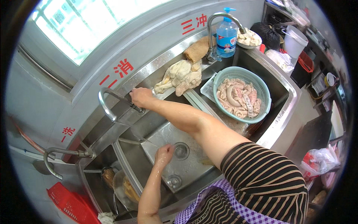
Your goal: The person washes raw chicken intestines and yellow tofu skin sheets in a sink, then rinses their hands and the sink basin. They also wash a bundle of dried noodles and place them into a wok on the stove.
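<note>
My right hand (141, 97) reaches to the base of the middle gooseneck tap (105, 102), fingers curled at its valve; the handle itself is hidden under them. A thin stream of water runs from the spout toward my left hand (164, 155). That hand is wet and curled, with nothing visible in it, over the middle basin (160, 131) of a stainless steel sink. Near it is a round drain fitting (181, 151), with a second round fitting (174, 181) closer to me. Pale plucked poultry (180, 74) lies on the ledge just beyond my right hand.
A green plastic basket (242, 72) of pale offal sits in the right basin. Behind it stand a blue soap bottle (226, 39), another tap (210, 36) and a bowl of white chunks (249, 39). The left basin holds a bowl (120, 179) and ladle (107, 175).
</note>
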Demonstrator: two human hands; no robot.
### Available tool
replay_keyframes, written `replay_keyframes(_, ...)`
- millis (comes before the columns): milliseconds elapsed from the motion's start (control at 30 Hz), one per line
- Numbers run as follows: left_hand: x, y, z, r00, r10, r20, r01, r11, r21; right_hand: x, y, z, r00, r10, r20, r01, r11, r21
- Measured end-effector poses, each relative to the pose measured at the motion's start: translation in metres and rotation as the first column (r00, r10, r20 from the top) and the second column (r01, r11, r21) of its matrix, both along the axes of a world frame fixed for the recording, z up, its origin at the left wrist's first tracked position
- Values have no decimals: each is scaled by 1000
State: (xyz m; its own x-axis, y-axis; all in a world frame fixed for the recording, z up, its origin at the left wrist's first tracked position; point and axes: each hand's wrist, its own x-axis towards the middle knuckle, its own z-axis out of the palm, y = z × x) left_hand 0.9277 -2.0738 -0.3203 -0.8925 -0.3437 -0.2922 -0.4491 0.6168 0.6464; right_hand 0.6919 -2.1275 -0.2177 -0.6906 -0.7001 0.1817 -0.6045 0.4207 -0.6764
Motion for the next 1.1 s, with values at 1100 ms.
replay_keyframes(1100, -265, 181, 55, 981, -166, -104, 125, 938, -324, -83, 571, -59, 608, -603, 516, 531, 792, 301)
